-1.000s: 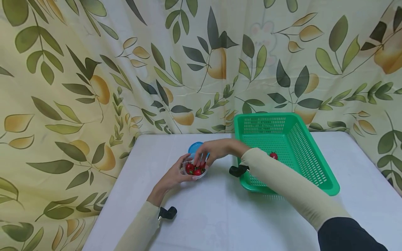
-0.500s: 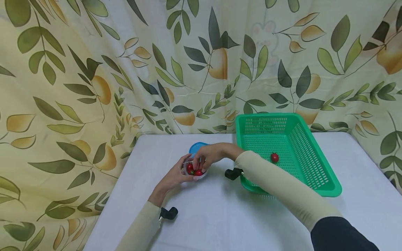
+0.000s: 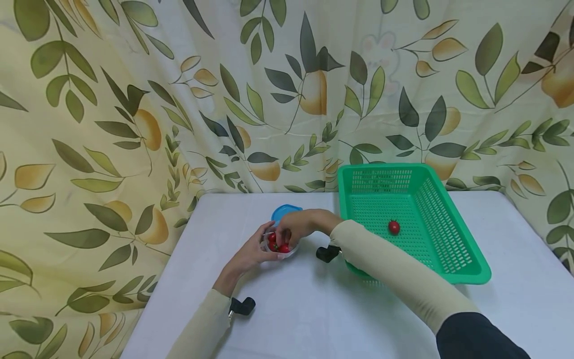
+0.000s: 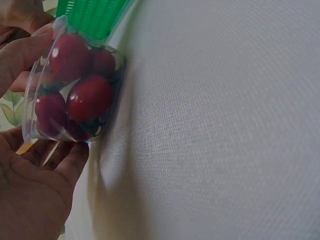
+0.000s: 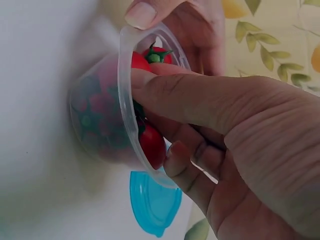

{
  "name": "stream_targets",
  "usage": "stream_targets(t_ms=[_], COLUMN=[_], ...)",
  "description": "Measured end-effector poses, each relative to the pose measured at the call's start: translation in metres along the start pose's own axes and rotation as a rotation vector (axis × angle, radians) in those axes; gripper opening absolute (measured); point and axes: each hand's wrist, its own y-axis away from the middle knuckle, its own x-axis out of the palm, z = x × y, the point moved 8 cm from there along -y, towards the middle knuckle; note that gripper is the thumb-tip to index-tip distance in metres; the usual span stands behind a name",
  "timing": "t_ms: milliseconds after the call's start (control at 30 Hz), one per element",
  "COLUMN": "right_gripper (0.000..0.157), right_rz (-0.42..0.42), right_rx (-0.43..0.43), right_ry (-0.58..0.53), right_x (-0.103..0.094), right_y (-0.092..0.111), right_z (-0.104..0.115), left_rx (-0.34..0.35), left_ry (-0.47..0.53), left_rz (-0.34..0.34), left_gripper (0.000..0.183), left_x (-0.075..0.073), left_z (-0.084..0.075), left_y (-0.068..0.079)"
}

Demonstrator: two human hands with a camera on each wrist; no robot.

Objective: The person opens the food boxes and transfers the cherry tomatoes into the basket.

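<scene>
A clear plastic tub (image 4: 29, 117) holding several red cherry tomatoes (image 4: 90, 97) stands on the white table, left of the basket. My left hand (image 3: 254, 253) grips it from the side, thumb near the rim and fingers around the far wall. Inside the tub's mouth are the fingers of my right hand (image 3: 301, 225). In the right wrist view its thumb and forefinger pinch a cherry tomato (image 5: 140, 62), partly hidden by the thumb. Another tomato (image 5: 152, 146) lies just below, by the rim.
A blue lid (image 3: 283, 211) lies behind the tub, partly covered by the right hand. At the right stands a green slotted basket (image 3: 457, 224) with one cherry tomato (image 3: 393, 227) in it; the right forearm crosses its front-left corner. A leaf-patterned curtain hangs behind the table.
My right hand has gone lower into the tub and its fingers have closed in. The right forearm has shifted left, uncovering the tomato in the basket. My left hand keeps its hold.
</scene>
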Motion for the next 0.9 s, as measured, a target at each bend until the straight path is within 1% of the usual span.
stream_targets(t_ms=[100, 300, 567, 733, 900], right_gripper=[0.029, 0.029, 0.028, 0.031, 0.032], right_rz=[0.011, 0.048, 0.073, 0.07, 0.065], right_rx=[0.009, -0.007, -0.038, -0.055, -0.053], right_ry=[0.017, 0.043, -0.025, -0.067, -0.072], right_x=[0.0022, 0.0066, 0.0064, 0.0044, 0.0033], right_y=[-0.0016, -0.0049, -0.0042, -0.001, 0.001], right_z=[0.0, 0.0005, 0.0008, 0.0016, 0.0021], left_rx=[-0.011, -0.001, 0.022, 0.013, 0.007], left_ry=[0.006, 0.009, 0.011, 0.004, -0.003], left_rz=[0.002, 0.009, -0.006, -0.018, -0.022], left_gripper=[0.105, 0.106, 0.105, 0.102, 0.101], left_x=[0.0003, 0.0003, 0.0006, -0.0004, -0.001], left_z=[0.0017, 0.0011, -0.0046, -0.0032, -0.0021], left_y=[0.0, 0.0007, 0.002, 0.0015, 0.0015])
